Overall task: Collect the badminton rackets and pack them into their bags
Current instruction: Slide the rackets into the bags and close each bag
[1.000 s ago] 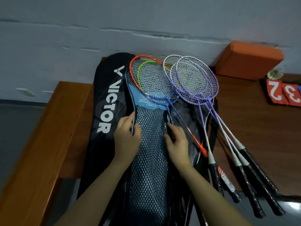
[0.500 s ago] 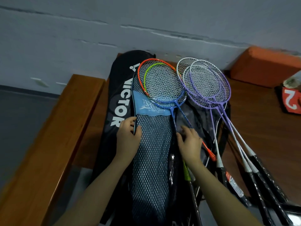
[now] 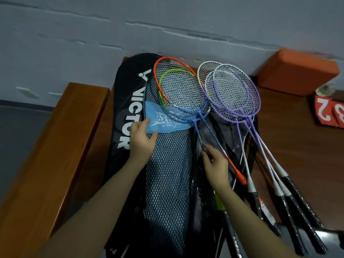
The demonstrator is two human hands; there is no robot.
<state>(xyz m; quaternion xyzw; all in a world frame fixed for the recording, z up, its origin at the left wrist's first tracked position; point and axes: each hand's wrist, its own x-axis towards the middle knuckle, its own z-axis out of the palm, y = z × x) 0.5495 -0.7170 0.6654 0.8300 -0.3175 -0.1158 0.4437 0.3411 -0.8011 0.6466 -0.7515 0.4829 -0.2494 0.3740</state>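
Our left hand (image 3: 142,139) has slid up to pinch the mesh bag (image 3: 167,174) mouth at centre; right hand (image 3: 216,162) fingers curl on a shaft (image 3: 200,138). Next we feed rackets in.

Bag (image 3: 128,101): laid on the table (image 3: 297,138), at 12 o'clock.
Mesh sleeve (image 3: 167,174): laid on the bag.
Rackets (image 3: 223,94): fanned at 1 o'clock, over the sleeve.
Block (image 3: 297,71): set at 2 o'clock.

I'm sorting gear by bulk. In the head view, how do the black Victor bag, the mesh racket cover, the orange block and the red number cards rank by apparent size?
1. Black Victor bag
2. Mesh racket cover
3. Orange block
4. Red number cards, though these are cut off by the frame edge, so their rank is unsure.
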